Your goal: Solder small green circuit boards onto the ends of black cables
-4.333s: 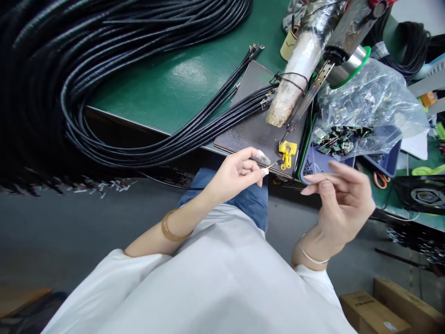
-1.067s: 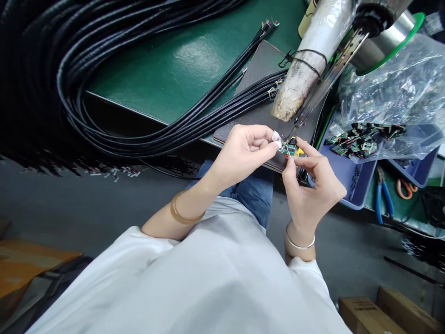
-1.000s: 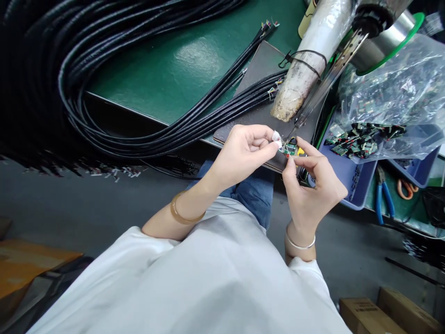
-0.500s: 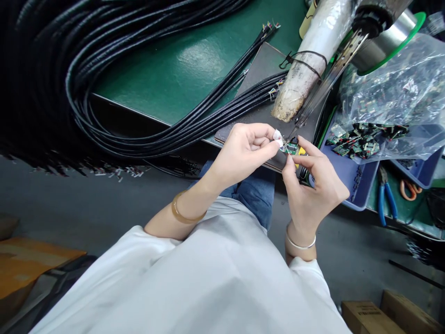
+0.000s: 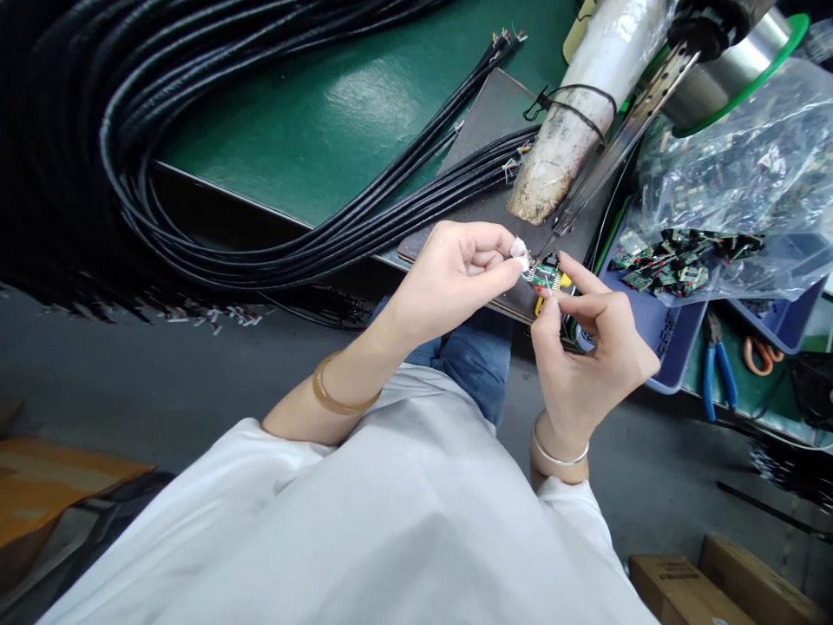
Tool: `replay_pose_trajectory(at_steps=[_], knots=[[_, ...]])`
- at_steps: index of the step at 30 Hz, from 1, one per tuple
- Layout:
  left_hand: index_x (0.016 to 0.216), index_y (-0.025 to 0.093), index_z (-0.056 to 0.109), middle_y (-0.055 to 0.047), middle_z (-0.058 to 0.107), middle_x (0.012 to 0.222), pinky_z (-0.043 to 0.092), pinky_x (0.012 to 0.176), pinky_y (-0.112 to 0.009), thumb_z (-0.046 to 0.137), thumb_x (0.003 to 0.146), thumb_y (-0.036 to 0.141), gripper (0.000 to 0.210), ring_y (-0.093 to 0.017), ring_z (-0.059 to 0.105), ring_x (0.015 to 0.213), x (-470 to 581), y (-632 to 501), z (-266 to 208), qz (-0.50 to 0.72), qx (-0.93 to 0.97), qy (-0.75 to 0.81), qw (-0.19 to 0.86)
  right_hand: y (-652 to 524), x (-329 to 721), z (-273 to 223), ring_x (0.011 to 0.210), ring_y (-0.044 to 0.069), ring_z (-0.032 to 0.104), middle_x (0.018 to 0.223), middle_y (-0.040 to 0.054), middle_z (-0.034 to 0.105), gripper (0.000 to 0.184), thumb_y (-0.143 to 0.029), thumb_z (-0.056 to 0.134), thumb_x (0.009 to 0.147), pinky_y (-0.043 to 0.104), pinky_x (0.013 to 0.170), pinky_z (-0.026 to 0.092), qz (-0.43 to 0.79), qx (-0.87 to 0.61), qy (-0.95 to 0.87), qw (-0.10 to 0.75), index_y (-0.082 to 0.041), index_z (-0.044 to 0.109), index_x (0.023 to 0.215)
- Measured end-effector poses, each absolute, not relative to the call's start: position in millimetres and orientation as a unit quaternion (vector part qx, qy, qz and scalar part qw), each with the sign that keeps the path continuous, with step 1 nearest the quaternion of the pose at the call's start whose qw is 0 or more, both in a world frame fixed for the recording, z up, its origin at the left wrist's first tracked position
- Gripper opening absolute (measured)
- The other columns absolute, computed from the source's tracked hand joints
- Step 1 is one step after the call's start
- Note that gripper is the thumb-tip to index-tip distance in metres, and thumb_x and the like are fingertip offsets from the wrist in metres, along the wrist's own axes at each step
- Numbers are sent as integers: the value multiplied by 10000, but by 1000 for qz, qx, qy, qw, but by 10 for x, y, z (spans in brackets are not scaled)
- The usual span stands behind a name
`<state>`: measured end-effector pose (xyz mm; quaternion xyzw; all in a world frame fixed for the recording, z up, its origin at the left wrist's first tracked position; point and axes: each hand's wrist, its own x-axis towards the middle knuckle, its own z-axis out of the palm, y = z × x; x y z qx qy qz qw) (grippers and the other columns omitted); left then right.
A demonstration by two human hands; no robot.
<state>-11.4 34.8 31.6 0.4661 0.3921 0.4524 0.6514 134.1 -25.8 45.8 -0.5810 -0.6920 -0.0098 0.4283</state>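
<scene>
A small green circuit board (image 5: 545, 276) lies below the tip of a soldering iron (image 5: 589, 178), with yellow pieces beside it. My left hand (image 5: 465, 269) is closed in a pinch at the board's left end. White coverings wrap its thumb and index fingertips, and what they grip is too small to make out. Over the board's right side, my right hand (image 5: 589, 334) pinches a thin white wire between thumb and a finger. Its index fingertip rests by the board's far right corner.
Bundled black cables (image 5: 364, 208) cross the green table (image 5: 364, 95) from the left. A white wrapped tube (image 5: 573, 113) and a solder spool (image 5: 735, 74) stand behind. To the right are a blue tray (image 5: 680, 347), a plastic bag of small boards (image 5: 735, 165), pliers (image 5: 718, 369) and orange-handled scissors (image 5: 761, 354).
My right hand has shifted slightly down and right, baring more of the board. My left hand keeps its pinch close to the iron's tip. The whole view has drifted a little.
</scene>
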Motion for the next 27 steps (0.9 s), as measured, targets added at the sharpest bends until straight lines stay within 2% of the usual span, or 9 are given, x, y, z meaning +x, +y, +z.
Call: replay_pose_trajectory(at_steps=[10, 17, 24, 27], knots=[[688, 158, 629, 43, 466, 494, 246, 412, -196, 702, 790, 217, 138, -45, 355, 433, -121, 342, 274, 427, 488, 398, 649, -267, 1407, 405, 956, 207, 773, 1076, 21, 776, 75, -164, 605, 885, 309, 729, 658, 12, -567, -714, 410, -236, 586, 878], [753, 154, 620, 74, 413, 483, 224, 420, -189, 692, 778, 196, 87, -33, 324, 420, -122, 321, 242, 415, 493, 389, 658, -279, 1415, 339, 905, 204, 783, 1068, 31, 785, 108, -141, 670, 855, 276, 696, 646, -26, -552, -708, 440, -225, 626, 907], [779, 137, 614, 50, 530, 512, 305, 446, -160, 700, 773, 230, 127, -37, 430, 445, -165, 265, 274, 389, 468, 370, 702, -345, 1370, 275, 860, 178, 785, 1030, 22, 799, 211, -80, 734, 811, 264, 744, 643, -108, -532, -700, 464, -219, 670, 955], [773, 137, 612, 32, 580, 543, 290, 435, -153, 712, 781, 249, 151, -32, 435, 452, -218, 253, 225, 402, 455, 340, 718, -386, 1365, 241, 903, 180, 781, 1051, 24, 794, 207, -88, 731, 821, 255, 755, 642, -92, -529, -696, 477, -213, 679, 978]])
